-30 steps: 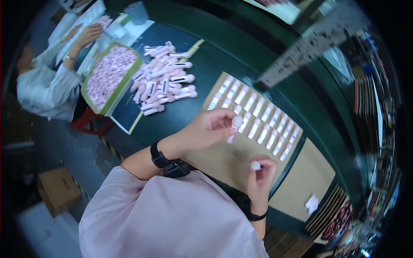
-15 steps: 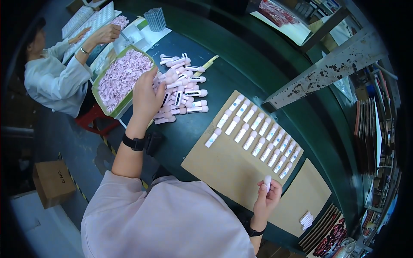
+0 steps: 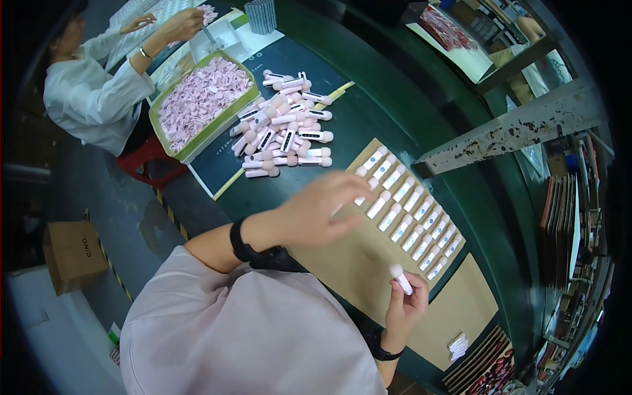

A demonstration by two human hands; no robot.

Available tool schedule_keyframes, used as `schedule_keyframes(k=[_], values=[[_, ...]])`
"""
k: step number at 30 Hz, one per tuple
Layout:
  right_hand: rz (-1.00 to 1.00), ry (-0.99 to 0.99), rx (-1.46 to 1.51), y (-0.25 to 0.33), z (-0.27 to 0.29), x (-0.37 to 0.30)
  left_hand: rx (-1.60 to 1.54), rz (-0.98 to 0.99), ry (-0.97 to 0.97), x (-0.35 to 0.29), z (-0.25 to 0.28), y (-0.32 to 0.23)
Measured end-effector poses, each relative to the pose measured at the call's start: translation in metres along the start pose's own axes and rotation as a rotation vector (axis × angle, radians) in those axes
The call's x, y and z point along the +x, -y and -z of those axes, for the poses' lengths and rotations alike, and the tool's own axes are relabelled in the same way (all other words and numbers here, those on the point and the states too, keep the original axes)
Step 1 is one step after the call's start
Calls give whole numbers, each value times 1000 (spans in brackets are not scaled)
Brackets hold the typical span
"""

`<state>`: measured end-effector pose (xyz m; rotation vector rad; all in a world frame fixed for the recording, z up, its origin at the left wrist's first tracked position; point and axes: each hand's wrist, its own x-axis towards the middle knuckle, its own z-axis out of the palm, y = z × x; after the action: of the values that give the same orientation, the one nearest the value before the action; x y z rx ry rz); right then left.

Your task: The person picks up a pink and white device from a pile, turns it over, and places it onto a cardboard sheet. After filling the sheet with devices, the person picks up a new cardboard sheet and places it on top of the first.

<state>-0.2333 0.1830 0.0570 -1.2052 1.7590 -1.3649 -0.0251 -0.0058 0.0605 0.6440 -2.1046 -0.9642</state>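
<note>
My right hand [image 3: 409,303] holds a small pale pink wand-shaped piece [image 3: 401,279] with a round head, gripped between thumb and fingers above the brown cardboard sheet [image 3: 342,263]. My left hand [image 3: 309,209], slightly blurred, is over the sheet's left part with thumb and fingers apart; nothing shows between them. Beside its fingertips, pink wand-shaped pieces [image 3: 404,225] lie in two slanting rows, many with a blue dot. The left hand partly covers the near end of the rows. A loose pile of similar pieces [image 3: 286,125], some with dark panels, lies farther left.
A green-rimmed bin [image 3: 253,92] full of small pink parts stands beyond the pile. A co-worker [image 3: 99,85] sits at the far left. A worn metal post [image 3: 513,125] slants across the right. A small pink stack [image 3: 458,345] sits on another cardboard sheet [image 3: 454,303].
My left hand has moved from the pile and bin rightward to the cardboard sheet. The piece in my right hand has tilted, its round head now toward the upper left. The view has shifted slightly.
</note>
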Motion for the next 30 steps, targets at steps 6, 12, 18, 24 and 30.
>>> schedule_keyframes(k=[6, 12, 18, 24, 30], values=[[175, 138, -138, 20, -12, 14, -271, 70, 352, 2, -31, -27], [212, -29, -46, 22, -20, 14, -286, -96, 248, 3, -42, -24], [184, -44, 102, 20, -15, 18, -344, -92, 283, 6, -30, -31], [247, 52, 38, 26, -8, 18, -309, -145, 262, 11, -30, -32], [276, 45, 65, 28, -8, 17, -292, -185, 271, 14, -31, -35]])
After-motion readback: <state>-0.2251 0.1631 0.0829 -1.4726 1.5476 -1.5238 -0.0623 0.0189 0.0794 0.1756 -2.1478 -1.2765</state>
